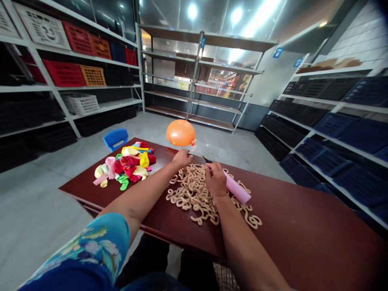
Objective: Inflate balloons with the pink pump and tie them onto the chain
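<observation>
My left hand (182, 158) reaches over the table with its fingers stretched out, holding nothing that I can see. Just above it is an inflated orange balloon (181, 133), its knotted end with a short pale tail facing right, near my fingertips. My right hand (216, 178) is closed around a pink balloon pump (239, 189). The pump's dark tip shows past my fingers, and its body slants down to the right. Beneath both hands spreads a heap of tan, curly cord-like pieces (194, 186). To the left lies a pile of flat, uninflated balloons (130, 163) in many colours.
The dark red-brown table (303, 222) extends to the right. A blue chair (115, 139) stands beyond its far left corner. Shelves with crates (65, 73) line the left wall, dark crates (336, 161) fill the right shelves, and a metal rack (194, 81) stands behind.
</observation>
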The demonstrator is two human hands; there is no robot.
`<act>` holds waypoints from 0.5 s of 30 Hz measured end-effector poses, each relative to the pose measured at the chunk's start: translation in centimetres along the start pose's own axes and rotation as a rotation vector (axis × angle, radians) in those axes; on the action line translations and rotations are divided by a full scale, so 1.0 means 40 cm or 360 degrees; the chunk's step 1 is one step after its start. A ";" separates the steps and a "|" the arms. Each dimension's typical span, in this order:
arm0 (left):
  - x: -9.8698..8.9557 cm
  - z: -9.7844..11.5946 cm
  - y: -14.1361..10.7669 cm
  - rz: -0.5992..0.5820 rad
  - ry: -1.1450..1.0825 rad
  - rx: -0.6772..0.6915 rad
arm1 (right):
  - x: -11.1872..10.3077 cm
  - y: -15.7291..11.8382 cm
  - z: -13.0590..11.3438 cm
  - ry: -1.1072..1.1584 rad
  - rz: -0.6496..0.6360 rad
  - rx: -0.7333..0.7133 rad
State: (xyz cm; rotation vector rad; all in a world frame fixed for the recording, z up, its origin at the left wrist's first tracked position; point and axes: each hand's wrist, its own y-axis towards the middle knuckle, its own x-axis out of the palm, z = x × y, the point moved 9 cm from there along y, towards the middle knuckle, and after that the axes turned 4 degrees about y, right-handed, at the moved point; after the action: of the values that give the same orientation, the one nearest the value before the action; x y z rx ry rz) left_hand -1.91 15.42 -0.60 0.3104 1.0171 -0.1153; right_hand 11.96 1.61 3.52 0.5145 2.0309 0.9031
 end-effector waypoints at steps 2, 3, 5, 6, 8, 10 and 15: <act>-0.030 -0.012 -0.025 0.0061 0.0060 0.0063 | 0.002 -0.001 0.002 -0.0004 -0.0004 -0.0008; -0.049 -0.024 -0.036 0.0085 0.0096 0.0075 | 0.003 -0.001 0.003 -0.0005 -0.0002 -0.0010; -0.096 -0.058 -0.051 0.0128 0.0178 0.0065 | 0.004 -0.001 0.006 -0.0004 -0.0002 -0.0008; -0.124 -0.080 -0.055 0.0150 0.0222 0.0047 | 0.004 0.000 0.007 -0.0004 0.0000 -0.0003; -0.188 -0.133 -0.056 0.0194 0.0306 -0.0009 | 0.003 0.001 0.008 -0.0007 0.0005 0.0004; -0.250 -0.200 -0.047 0.0201 0.0387 -0.0123 | 0.001 0.001 0.007 -0.0017 0.0007 0.0008; -0.346 -0.388 -0.031 0.0098 0.0529 -0.0559 | 0.004 0.001 0.002 -0.0063 -0.0021 -0.0004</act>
State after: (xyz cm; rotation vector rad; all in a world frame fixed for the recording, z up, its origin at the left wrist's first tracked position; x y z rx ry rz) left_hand -22.14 18.35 3.40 0.0388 1.3321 0.1761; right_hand 11.92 1.77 3.42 0.5131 1.9952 0.8807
